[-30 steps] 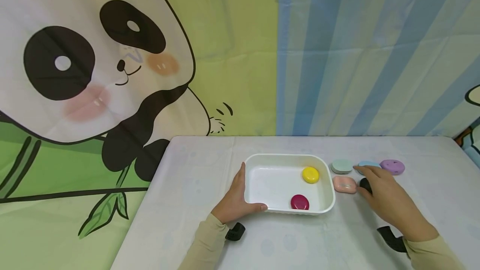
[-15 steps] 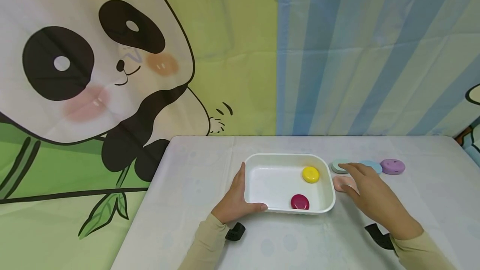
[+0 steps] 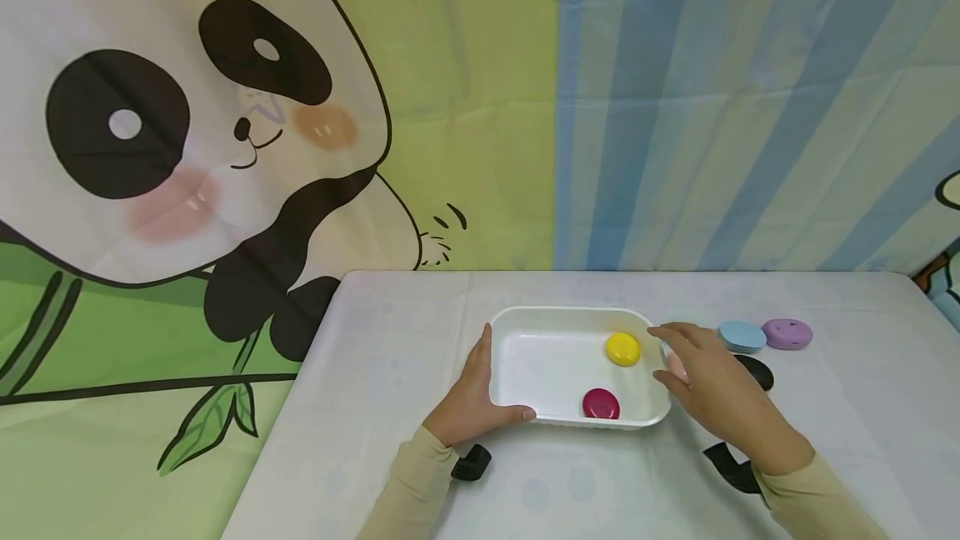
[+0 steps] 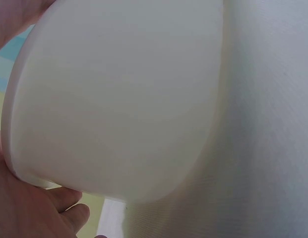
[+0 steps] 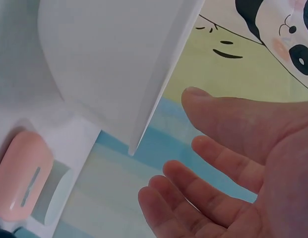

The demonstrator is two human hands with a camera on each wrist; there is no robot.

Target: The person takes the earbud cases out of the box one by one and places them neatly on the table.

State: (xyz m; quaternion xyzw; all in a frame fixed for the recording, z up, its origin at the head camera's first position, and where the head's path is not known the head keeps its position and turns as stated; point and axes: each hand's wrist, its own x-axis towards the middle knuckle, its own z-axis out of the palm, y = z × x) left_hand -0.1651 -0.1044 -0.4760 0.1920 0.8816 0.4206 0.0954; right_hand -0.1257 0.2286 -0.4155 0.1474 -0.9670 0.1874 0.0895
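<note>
My left hand grips the left end of a white rectangular tray, thumb at the front rim and fingers along the side. In the left wrist view the tray's wall fills most of the picture. Inside the tray lie a yellow round piece and a dark-red round piece. My right hand hovers at the tray's right rim with spread, relaxed fingers and nothing between them. A rounded pink case sits below it, partly covered in the head view.
Right of the right hand lie a light-blue oval piece, a purple oval piece and a black oval piece. A pale-green piece shows beside the pink case. Behind the white table hangs a printed panda curtain.
My right hand has moved left from above the black and blue pieces to the tray's right rim, uncovering those and covering the pale-green one. The left hand and tray have stayed put.
</note>
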